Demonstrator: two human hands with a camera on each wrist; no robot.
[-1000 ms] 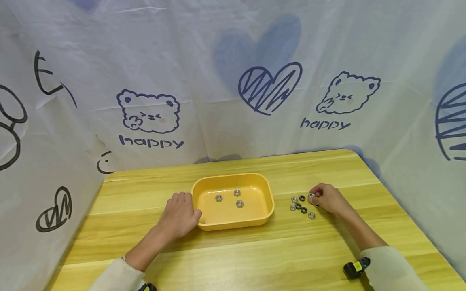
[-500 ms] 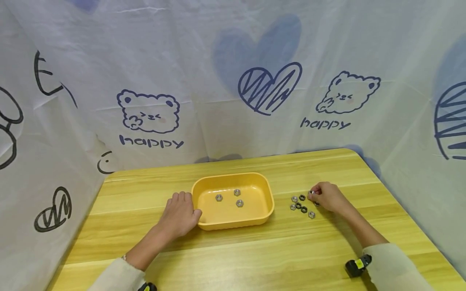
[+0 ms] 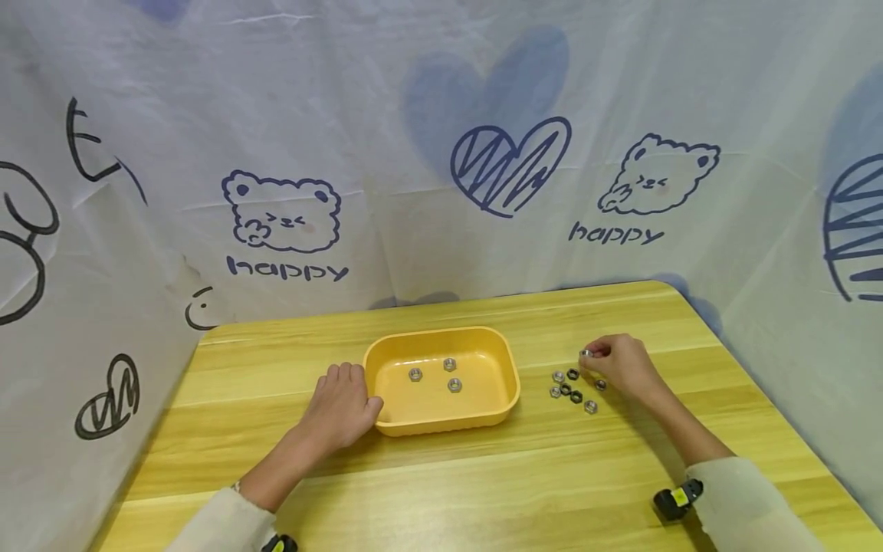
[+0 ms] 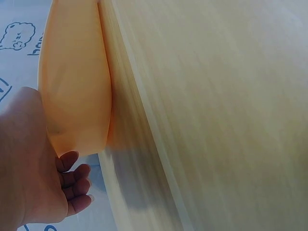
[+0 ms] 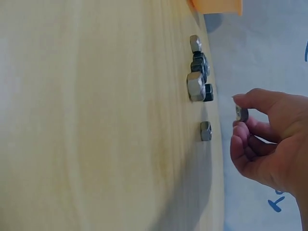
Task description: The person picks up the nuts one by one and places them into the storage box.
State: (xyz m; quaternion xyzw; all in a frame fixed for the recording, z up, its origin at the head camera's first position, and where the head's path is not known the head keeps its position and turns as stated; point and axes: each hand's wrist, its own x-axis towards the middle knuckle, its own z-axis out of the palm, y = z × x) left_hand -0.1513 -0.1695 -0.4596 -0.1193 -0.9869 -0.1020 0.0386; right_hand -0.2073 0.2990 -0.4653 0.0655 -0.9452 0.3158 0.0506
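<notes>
A yellow plastic tray [image 3: 448, 424] stands on the table with 3 silver hex nuts inside, one being a nut [image 3: 454, 385] near its middle. My left hand [image 3: 336, 410] grips the tray's left end, its thumb over the rim; in the left wrist view its fingertips [image 4: 83, 187] curl beside the tray's outer wall. Between thumb and forefinger, my right hand [image 3: 624, 369] pinches a silver hex nut [image 5: 242, 114], raised above the table to the right of the tray. Below that hand lie several loose nuts, silver and black, among them a silver nut [image 3: 591, 407] nearest the front.
Under everything is a wood-grain table [image 3: 469, 491]. A white printed cloth [image 3: 414, 192] hangs behind it and along both sides. One dark nut [image 3: 601, 385] lies apart at the right of the loose group. Each wrist wears a black camera, such as the right camera [image 3: 672, 504].
My right hand has lifted the silver nut off the table, slightly up and left, uncovering the dark nut beneath it. The left hand and tray have stayed in place.
</notes>
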